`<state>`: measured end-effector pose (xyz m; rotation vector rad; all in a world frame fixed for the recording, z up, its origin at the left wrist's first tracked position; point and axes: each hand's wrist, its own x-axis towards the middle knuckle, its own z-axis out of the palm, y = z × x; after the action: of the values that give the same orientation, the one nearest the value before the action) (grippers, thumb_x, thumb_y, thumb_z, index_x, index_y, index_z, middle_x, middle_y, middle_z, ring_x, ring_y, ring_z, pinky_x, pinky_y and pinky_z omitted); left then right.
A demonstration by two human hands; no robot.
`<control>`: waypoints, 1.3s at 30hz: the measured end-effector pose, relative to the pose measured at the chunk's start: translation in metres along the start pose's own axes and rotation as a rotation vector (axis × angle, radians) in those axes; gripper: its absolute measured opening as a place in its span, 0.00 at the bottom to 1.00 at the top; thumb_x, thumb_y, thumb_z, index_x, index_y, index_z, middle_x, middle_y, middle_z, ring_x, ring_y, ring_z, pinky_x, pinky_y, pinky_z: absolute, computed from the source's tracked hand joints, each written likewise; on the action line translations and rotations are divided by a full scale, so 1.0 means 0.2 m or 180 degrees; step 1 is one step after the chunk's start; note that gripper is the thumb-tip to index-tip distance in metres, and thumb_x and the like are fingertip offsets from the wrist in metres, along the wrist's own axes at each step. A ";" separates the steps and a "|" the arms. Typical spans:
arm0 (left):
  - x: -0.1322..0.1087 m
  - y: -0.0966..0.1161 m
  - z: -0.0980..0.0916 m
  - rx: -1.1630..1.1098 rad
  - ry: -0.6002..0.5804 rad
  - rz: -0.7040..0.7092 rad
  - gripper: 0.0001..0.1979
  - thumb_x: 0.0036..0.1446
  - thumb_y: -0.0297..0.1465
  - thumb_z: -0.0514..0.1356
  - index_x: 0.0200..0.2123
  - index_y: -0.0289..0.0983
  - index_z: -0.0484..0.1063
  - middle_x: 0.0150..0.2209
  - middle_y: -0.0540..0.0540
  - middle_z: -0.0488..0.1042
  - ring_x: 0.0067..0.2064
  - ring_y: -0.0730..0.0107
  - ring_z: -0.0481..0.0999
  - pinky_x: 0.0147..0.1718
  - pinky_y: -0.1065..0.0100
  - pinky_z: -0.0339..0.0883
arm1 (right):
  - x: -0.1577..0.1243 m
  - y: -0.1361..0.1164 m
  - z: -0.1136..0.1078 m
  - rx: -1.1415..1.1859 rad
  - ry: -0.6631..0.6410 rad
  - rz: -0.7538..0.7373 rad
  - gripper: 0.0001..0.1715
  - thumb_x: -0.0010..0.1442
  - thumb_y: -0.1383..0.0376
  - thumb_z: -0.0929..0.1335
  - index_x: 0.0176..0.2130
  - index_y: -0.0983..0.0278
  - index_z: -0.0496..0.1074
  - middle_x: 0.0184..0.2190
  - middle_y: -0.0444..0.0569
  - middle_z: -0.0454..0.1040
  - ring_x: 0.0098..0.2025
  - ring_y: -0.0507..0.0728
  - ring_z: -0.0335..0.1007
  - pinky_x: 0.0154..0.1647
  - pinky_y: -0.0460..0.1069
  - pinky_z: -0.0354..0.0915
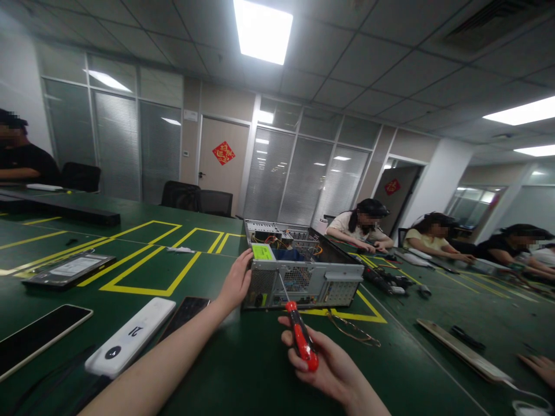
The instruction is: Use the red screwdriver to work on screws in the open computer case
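Note:
An open-topped computer case (303,283) lies on the green table, its grey metal back panel turned toward me. Inside it are coloured wires and a power supply with a bright green label (262,252). My left hand (237,280) grips the case's left corner, fingers against the side by the label. In my right hand (321,361) is a screwdriver (302,338) with a red and black handle. Its shaft points up at the back panel; whether the tip touches is not clear.
Left of my arm lie a hard drive (69,268), a phone (43,335) and a white power bank (130,338). Eyeglasses (353,329) sit right of the case. A long pale device (463,349) with a cable lies farther right. Several people (362,225) work around the table.

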<state>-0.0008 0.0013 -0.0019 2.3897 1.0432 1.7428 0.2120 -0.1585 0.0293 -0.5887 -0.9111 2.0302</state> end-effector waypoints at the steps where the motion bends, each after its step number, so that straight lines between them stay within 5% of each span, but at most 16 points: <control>1: 0.00 0.00 0.00 -0.0003 -0.0004 0.0002 0.22 0.63 0.31 0.43 0.60 0.39 0.50 0.61 0.40 0.54 0.63 0.63 0.53 0.60 0.53 0.50 | 0.00 0.00 0.01 0.0038 -0.0049 0.0004 0.25 0.53 0.60 0.68 0.50 0.62 0.64 0.37 0.50 0.70 0.28 0.48 0.61 0.23 0.44 0.54; 7: -0.01 -0.01 0.00 -0.0023 -0.0005 0.0018 0.22 0.63 0.31 0.43 0.60 0.38 0.50 0.61 0.40 0.54 0.63 0.63 0.53 0.60 0.53 0.50 | 0.01 0.00 0.03 -0.0160 -0.0264 0.0064 0.32 0.50 0.68 0.68 0.55 0.61 0.59 0.47 0.54 0.68 0.39 0.54 0.69 0.35 0.47 0.62; 16: 0.00 -0.01 0.00 0.0004 -0.0005 0.0040 0.21 0.63 0.31 0.43 0.60 0.38 0.50 0.61 0.40 0.54 0.63 0.63 0.53 0.60 0.53 0.50 | 0.01 0.01 0.00 -0.0170 -0.0244 -0.0180 0.29 0.52 0.62 0.71 0.52 0.61 0.62 0.35 0.47 0.68 0.31 0.50 0.67 0.27 0.45 0.61; 21: 0.00 0.00 0.00 0.0005 -0.0005 0.0027 0.21 0.63 0.31 0.43 0.60 0.38 0.50 0.61 0.40 0.54 0.63 0.63 0.54 0.60 0.53 0.51 | 0.02 0.02 -0.03 -0.0491 -0.0418 0.0308 0.24 0.48 0.67 0.70 0.45 0.64 0.63 0.37 0.52 0.71 0.36 0.58 0.73 0.22 0.43 0.60; 30: 0.00 0.01 -0.01 -0.0106 -0.0023 -0.0005 0.21 0.63 0.31 0.43 0.59 0.38 0.51 0.61 0.40 0.54 0.63 0.63 0.53 0.60 0.53 0.50 | 0.17 0.25 -0.15 -0.1158 0.0194 0.1088 0.21 0.55 0.53 0.64 0.40 0.68 0.64 0.21 0.46 0.71 0.19 0.50 0.67 0.17 0.42 0.55; 39: 0.01 0.02 -0.01 -0.0053 -0.0019 -0.0012 0.21 0.63 0.31 0.42 0.59 0.38 0.51 0.61 0.39 0.55 0.63 0.63 0.54 0.60 0.53 0.51 | 0.20 0.30 -0.16 -0.1096 0.0329 0.0862 0.22 0.52 0.52 0.65 0.39 0.66 0.62 0.21 0.46 0.71 0.19 0.51 0.67 0.15 0.42 0.55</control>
<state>-0.0001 -0.0016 0.0010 2.3801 1.0278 1.7352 0.1815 -0.1378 -0.0400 -1.0441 -1.1805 2.0670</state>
